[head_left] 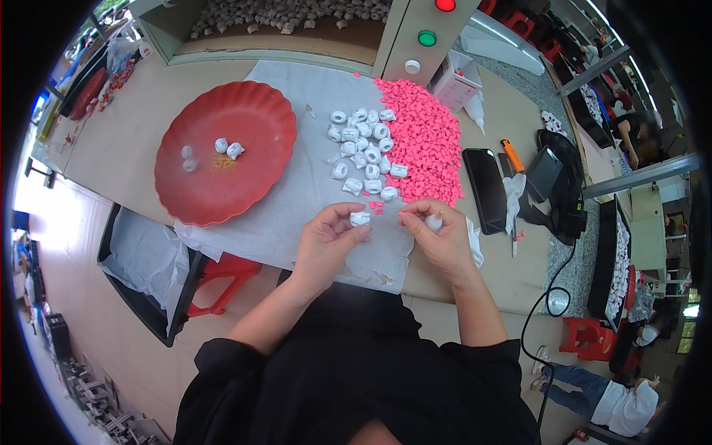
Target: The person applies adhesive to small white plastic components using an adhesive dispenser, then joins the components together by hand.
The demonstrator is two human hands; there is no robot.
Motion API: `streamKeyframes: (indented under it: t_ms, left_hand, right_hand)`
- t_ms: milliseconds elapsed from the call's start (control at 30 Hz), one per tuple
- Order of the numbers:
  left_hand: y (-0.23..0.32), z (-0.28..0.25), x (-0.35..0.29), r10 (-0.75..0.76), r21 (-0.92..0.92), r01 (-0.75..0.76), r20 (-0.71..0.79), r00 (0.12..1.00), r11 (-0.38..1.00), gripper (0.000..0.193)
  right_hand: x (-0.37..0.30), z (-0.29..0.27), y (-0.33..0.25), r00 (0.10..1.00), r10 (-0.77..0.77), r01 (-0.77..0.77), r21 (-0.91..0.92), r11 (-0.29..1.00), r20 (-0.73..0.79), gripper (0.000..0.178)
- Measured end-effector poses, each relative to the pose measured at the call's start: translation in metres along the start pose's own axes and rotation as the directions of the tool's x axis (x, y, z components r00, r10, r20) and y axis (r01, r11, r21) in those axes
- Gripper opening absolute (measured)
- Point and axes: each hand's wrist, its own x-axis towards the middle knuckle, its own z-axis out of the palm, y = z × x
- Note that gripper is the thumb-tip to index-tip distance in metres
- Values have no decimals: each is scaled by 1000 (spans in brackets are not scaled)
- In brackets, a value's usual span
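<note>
In the head view, the left hand (330, 241), at the centre of the frame, holds one white ring (360, 219) in a narrow pinch, while the right hand (441, 241), just right of it, has its thumb and finger closed on what looks like one pink bit (401, 214); a pale lump (434, 222) shows at its other fingers, gripped or worn, I cannot tell. The work looks far from over: the red plate (222, 194), left of centre, bears just four pieces, two white rings (235, 150) and two clearer lumps (190, 165), whereas some twenty loose rings (371, 171) lie upper centre on the sheet (289, 215), too bunched for an exact count; whether any of those is finished cannot be told. The pink pile (423, 141), right of them, is past counting. Right of centre lie one phone (483, 189), one dark device (544, 174) and one orange tool (512, 156); at the top, three buttons (427, 38) show
</note>
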Motion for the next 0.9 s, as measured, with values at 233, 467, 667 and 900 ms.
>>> streamKeyframes:
  t_ms: [233, 467, 667, 900]
  left_hand:
    - [-4, 13, 0, -40, 39, 36, 103, 994, 999, 29]
    - [-6, 13, -3, 4, 125, -25, 168, 986, 992, 27]
    - [-3, 11, -3, -8, 207, -31, 185, 983, 978, 27]
    - [-2, 9, -3, 10, 290, -67, 193, 981, 955, 26]
  right_hand:
    - [-24, 12, 13, 977, 209, -177, 380, 908, -43, 12]
    - [-23, 18, 8, 982, 188, -160, 561, 812, 8, 12]
    - [-23, 18, 17, 981, 192, -165, 404, 900, -26, 15]
    - [-20, 19, 17, 968, 249, -226, 374, 899, -15, 15]
